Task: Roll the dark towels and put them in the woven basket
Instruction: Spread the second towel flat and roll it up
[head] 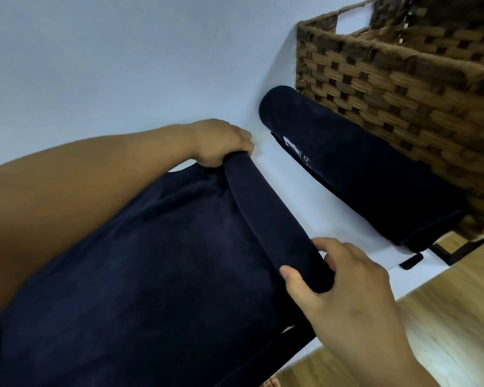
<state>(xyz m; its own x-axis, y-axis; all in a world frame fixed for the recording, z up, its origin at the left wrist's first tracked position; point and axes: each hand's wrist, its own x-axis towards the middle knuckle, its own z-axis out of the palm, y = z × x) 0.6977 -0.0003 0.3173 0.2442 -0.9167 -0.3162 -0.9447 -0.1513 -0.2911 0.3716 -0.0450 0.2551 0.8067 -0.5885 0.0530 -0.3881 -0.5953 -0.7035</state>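
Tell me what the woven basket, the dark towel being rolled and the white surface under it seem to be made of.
Woven basket: flat brown strips in a checker weave, matte, likely wicker or seagrass.
Dark towel: soft navy fabric, probably cotton terry or microfibre; it folds and rolls with a napped, non-shiny face.
White surface: smooth, matte, hard-looking, perhaps laminate or painted board.

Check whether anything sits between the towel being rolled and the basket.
Yes. A finished rolled towel lies on the table along the basket's near wall, between it and the roll that the left hand and right hand grip. Lifting over it should probably work.
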